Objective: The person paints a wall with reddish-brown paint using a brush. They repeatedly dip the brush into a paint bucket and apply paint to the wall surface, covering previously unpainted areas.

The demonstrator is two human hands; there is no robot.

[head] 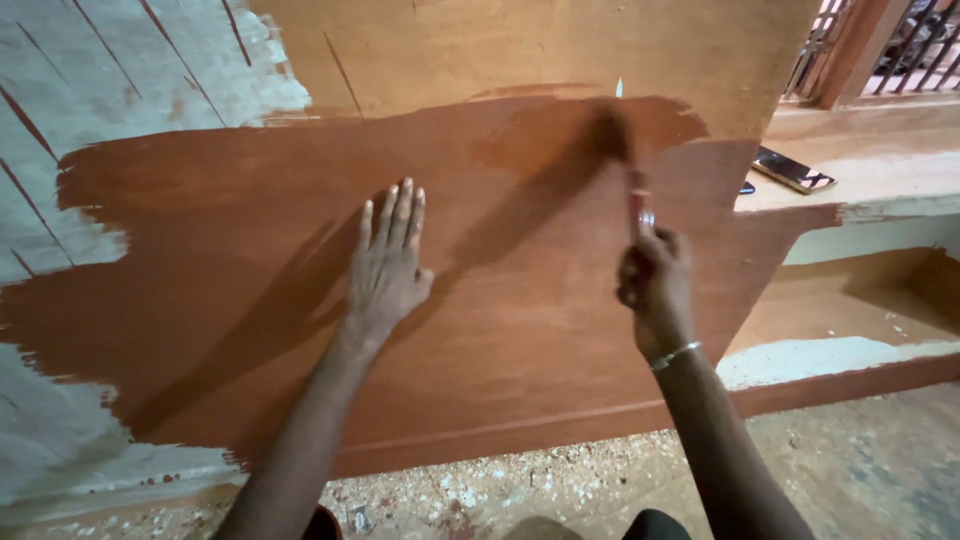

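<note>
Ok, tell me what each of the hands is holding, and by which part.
The right hand grips a blurred paintbrush by its handle, bristles on the reddish-brown painted wall. The left hand holds nothing; it rests flat on that wall.

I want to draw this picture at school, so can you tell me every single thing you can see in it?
Wall: one, mostly fresh red-brown paint, filling the middle.
Unpainted patches: several, whitish with thin red lines, at the left edge and upper left.
Paintbrush: one, blurred, dark bristles against the wall, upper middle.
Flat dark object: one, black and shiny, lying on the ledge at right.
Ledge: one, pale orange, right of the wall.
Floor: one, grey, speckled with white and red flecks, along the bottom.
Bangle: one, silvery, on the right wrist.
Left hand: one, flat on the painted wall.
Right hand: one, gripping the paintbrush handle.
</note>
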